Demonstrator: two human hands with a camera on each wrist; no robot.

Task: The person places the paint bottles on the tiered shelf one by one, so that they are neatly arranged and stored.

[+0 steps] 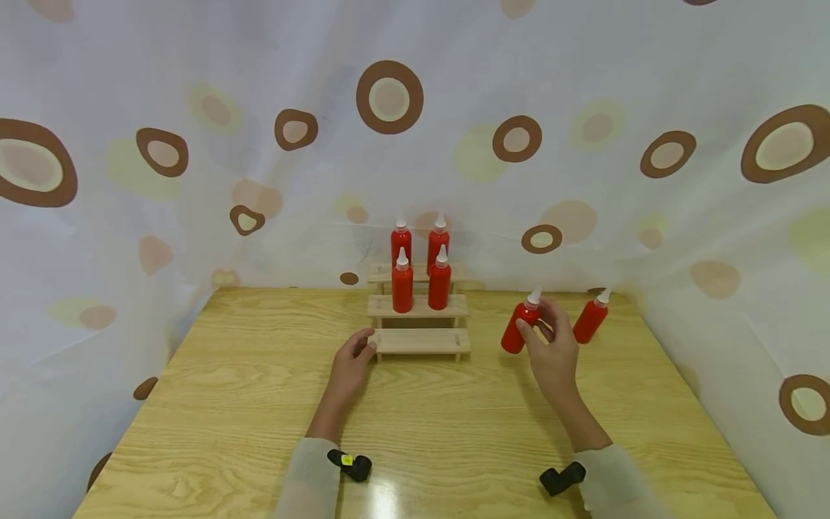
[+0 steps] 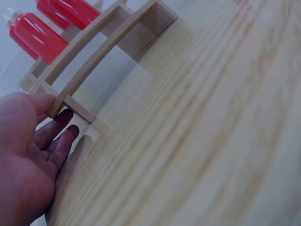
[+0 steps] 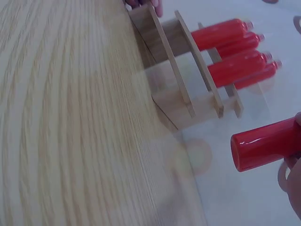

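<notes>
My right hand [image 1: 556, 355] grips a red squeeze bottle [image 1: 518, 329] with a white pointed nozzle. The bottle is tilted and held above the table, to the right of a small wooden step rack [image 1: 424, 342]. In the right wrist view the base of this bottle [image 3: 263, 146] shows, hanging over the tabletop. At the left end of the rack's lowest step, my left hand [image 1: 351, 362] pinches the edge, with the thumb on one side and fingers [image 2: 66, 136] beneath. Two red bottles [image 1: 403, 288] stand on the middle step and two more [image 1: 401, 241] on the top step.
Another red bottle [image 1: 591, 319] stands on the table behind and to the right of my right hand. The wooden table [image 1: 441, 425] ends at a spotted white cloth [image 1: 447, 187] at the back and sides. The rack's lowest step carries no bottle.
</notes>
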